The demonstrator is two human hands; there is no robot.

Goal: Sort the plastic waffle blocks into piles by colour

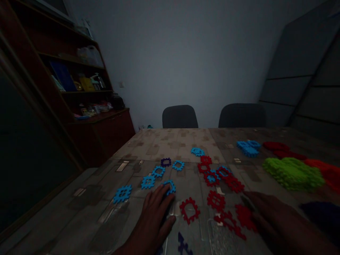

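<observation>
My left hand lies low over the table, fingers stretched and thumb apart. Its fingertips touch a blue square toothed building piece, partly hidden beneath them. To its right is a red toothed frame piece. My right hand, somewhat blurred, has its fingers extended beside a solid red piece; whether it touches that piece I cannot tell. Several red pieces are scattered between the hands. Blue pieces run in a slanting row beyond my left hand, near a purple frame piece.
A green stack, blue stack, red pieces and a dark purple pile occupy the right side of the patterned tabletop. Two chairs stand behind it. A wooden cabinet is at left.
</observation>
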